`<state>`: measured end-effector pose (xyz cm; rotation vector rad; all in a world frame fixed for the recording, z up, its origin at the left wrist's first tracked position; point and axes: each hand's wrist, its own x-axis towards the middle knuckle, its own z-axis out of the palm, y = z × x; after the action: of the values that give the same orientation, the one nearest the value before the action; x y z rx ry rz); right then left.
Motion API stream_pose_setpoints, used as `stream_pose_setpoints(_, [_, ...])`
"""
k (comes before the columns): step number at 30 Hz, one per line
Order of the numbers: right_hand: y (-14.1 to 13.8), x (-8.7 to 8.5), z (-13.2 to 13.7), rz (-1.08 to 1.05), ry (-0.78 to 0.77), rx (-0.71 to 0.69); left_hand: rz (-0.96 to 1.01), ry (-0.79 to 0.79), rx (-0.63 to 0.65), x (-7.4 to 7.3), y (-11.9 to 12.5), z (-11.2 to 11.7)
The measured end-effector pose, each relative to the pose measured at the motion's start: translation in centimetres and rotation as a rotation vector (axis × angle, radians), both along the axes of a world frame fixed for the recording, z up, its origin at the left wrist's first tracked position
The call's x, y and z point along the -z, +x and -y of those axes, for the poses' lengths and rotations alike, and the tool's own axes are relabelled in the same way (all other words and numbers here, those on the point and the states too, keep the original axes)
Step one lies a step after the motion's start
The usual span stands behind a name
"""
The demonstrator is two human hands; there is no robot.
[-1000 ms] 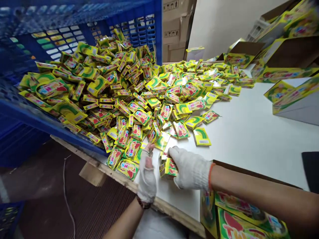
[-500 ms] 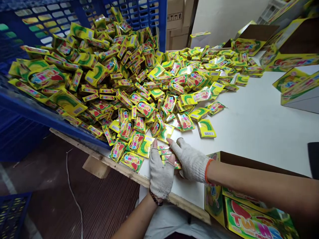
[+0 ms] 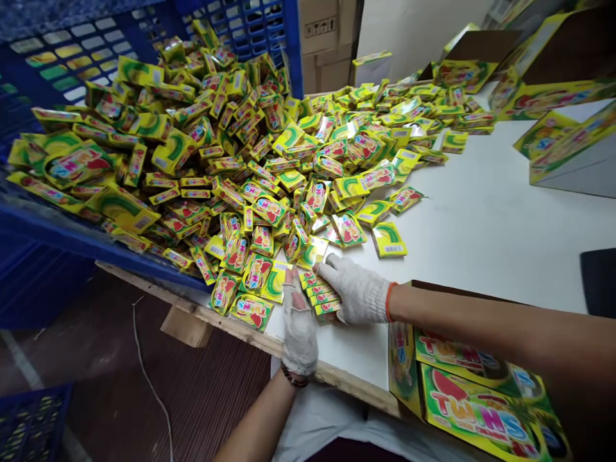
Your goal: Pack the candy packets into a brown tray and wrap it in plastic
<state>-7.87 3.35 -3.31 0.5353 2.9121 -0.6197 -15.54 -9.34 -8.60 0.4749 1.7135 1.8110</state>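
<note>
Both my hands wear white knit gloves. My left hand [image 3: 298, 321] and my right hand [image 3: 353, 292] press from either side on a short row of small yellow candy boxes [image 3: 318, 292] standing on edge on the white table [image 3: 481, 237], near its front edge. The fingers of both hands are closed against that row. Just beyond it lies a big heap of the same small yellow boxes [image 3: 250, 160], spilling out of a tipped blue plastic crate [image 3: 58, 224] onto the table.
An open yellow display carton [image 3: 462, 398] with red lettering sits below my right forearm at the table's front. More yellow cartons [image 3: 568, 147] stand at the right and back. Brown cardboard boxes [image 3: 327, 45] are stacked behind. A dark object [image 3: 599, 282] lies at the right edge.
My hands have drawn the small boxes together from a loose clutch into a tidy row on edge between them. The view has shifted slightly.
</note>
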Motion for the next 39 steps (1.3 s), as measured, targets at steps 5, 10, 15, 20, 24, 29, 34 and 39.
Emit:
stream_pose_setpoints(5, [5.4,-8.1,-4.3,-0.051,-0.558,0.242,-0.211,0.075,-0.028,-3.6,0.4,0.9])
stream_pose_setpoints(10, [15.3,-12.3,-6.7,-0.059,-1.16,0.286,-0.825,0.305,0.516,-7.2,5.8,0.9])
stream_pose_setpoints(15, [19.3,-9.7,-6.0,0.016,-1.304,0.464,-1.236,0.09,0.798,-6.4,11.1,-0.1])
stream_pose_setpoints(20, [19.3,-8.6,-6.0,0.017,-0.935,0.536,-1.413,0.109,0.677,-4.0,11.8,0.5])
stream_pose_setpoints(24, [20.0,-8.1,-5.1,0.054,-0.778,0.517,-1.437,0.077,0.627,-3.4,12.2,0.9])
stream_pose_setpoints(29, [20.2,-6.0,-5.0,0.002,-1.207,0.525,-1.434,0.089,0.632,-2.9,12.5,1.0])
stream_pose_setpoints(34, [18.1,-3.6,-7.3,0.13,-1.141,0.548,-1.38,0.048,0.716,-3.0,12.4,1.2])
stream_pose_setpoints(39, [16.3,-3.7,-7.6,0.172,-1.106,0.477,-1.364,0.057,0.687,-3.4,12.3,1.3])
